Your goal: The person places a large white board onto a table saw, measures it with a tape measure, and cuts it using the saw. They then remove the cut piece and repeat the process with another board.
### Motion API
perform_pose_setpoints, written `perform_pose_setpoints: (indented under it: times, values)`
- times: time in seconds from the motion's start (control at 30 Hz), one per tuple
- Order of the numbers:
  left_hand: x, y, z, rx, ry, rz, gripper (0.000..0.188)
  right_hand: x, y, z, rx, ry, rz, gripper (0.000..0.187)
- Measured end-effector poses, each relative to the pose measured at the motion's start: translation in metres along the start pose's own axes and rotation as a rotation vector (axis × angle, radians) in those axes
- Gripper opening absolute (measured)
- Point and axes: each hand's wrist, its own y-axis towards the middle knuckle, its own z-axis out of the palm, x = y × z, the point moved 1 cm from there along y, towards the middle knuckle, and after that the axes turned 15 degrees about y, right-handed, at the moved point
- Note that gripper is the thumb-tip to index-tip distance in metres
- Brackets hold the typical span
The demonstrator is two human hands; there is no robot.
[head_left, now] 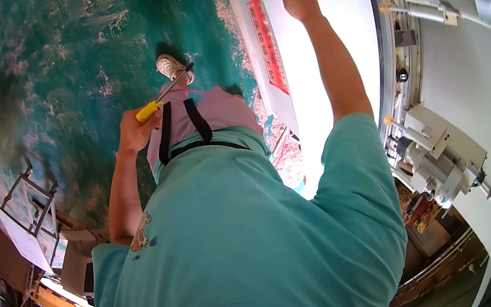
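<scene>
The step in hand seems to be a reach across the white tabletop, and moving on calls for keeping the tool's shaft clear of the legs; the left hand closes around the yellow-handled tool, held out over the green floor, while the right hand's fingers extend loosely, seemingly touching the tabletop, gripping nothing visible

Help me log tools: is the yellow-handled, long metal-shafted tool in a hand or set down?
In hand: the tool's yellow handle sits in the closed left hand, with the metal shaft showing beyond.
</scene>
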Motion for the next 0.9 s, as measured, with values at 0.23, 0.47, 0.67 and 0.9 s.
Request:
perform_pose_setpoints:
  times: [0.23, 0.47, 0.67, 0.9]
  values:
    - [0.027, -0.077, 0.131, -0.010, -0.078, 0.015, 0.034, 0.042, -0.273, 0.012, 0.349, 0.033, -0.435, 0.055]
    - [0.038, -0.173, 0.315, 0.204, -0.057, 0.045, 0.037, 0.069, -0.749, 0.063, 0.419, 0.335, -0.133, 0.046]
    - [0.018, -0.236, 0.415, 0.396, 0.844, 0.246, 0.052, 0.085, -0.971, 0.083, 0.348, 0.411, 0.474, 0.019]
    - [-0.008, -0.271, 0.409, 0.359, 1.010, 0.132, 0.057, 0.055, -0.797, 0.062, -0.569, 0.508, 0.564, 0.027]
